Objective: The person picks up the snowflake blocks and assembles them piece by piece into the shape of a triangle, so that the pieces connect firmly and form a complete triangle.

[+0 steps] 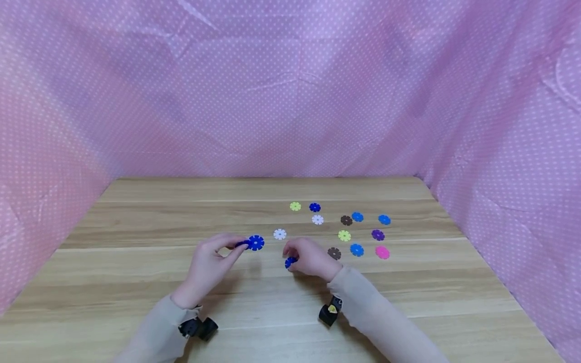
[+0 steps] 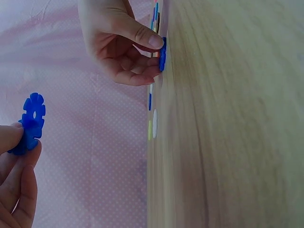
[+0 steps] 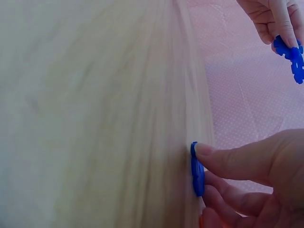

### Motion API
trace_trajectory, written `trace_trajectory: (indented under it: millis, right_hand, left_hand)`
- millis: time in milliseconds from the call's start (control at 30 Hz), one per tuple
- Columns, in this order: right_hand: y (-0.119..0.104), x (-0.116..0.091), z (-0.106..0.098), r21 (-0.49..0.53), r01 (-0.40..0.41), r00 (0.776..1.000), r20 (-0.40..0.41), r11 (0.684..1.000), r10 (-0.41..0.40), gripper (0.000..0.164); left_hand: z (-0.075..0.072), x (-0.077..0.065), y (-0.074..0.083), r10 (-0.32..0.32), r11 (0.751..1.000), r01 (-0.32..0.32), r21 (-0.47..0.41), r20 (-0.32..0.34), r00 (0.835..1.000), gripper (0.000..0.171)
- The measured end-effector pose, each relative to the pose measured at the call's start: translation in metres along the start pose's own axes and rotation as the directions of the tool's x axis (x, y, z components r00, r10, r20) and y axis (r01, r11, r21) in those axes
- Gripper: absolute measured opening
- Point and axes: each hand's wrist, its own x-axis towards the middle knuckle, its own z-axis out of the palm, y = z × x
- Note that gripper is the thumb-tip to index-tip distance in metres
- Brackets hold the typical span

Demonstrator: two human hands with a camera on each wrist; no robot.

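Between thumb and fingers, my left hand (image 1: 211, 262) pinches a pair of dark blue snowflake discs (image 1: 256, 242) slotted together at an angle. They are held above the table, and the left wrist view shows the notched rim and centre hole of one disc (image 2: 34, 114). To the right, my right hand (image 1: 310, 258) is low over the wood, its thumb and fingertips pinching a single dark blue snowflake disc (image 1: 289, 262) by the edges. The right wrist view shows this disc (image 3: 197, 175) edge-on, close to the table surface. Part of it is hidden by the fingers in the head view.
Several loose snowflake discs lie flat on the wooden table (image 1: 136, 212). A white disc (image 1: 279, 234) is nearest, between the hands. Beyond and right are a yellow-green disc (image 1: 295, 206), a brown disc (image 1: 334, 253), a pink disc (image 1: 383, 252) and others. Pink dotted cloth (image 1: 272, 101) surrounds the table.
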Motion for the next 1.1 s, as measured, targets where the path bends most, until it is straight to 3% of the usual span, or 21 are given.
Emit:
trace_trajectory:
  millis: [300, 500, 767, 1100]
  right_hand:
    - [0.0, 0.0, 0.0, 0.01, -0.009, 1.0, 0.012, 1.0, 0.009, 0.023]
    - [0.002, -0.004, -0.003, 0.048, 0.026, 1.0, 0.013, 0.998, -0.027, 0.016]
    - [0.006, -0.014, -0.011, 0.159, 0.061, 0.996, -0.07, 0.985, -0.051, 0.017]
    - [0.011, -0.027, -0.01, 0.311, 0.15, 0.98, -0.173, 0.939, -0.099, 0.005]
  left_hand:
    - [0.001, -0.001, 0.0, -0.013, 1.0, 0.013, 0.009, 0.022, 1.0, 0.018]
    - [0.003, -0.002, 0.002, -0.004, 1.0, 0.003, 0.007, 0.029, 1.0, 0.017]
    - [0.007, -0.002, 0.003, -0.002, 1.0, 0.002, -0.006, 0.027, 1.0, 0.017]
    - [0.014, -0.003, 0.005, 0.02, 1.0, -0.02, -0.014, 0.012, 1.0, 0.02]
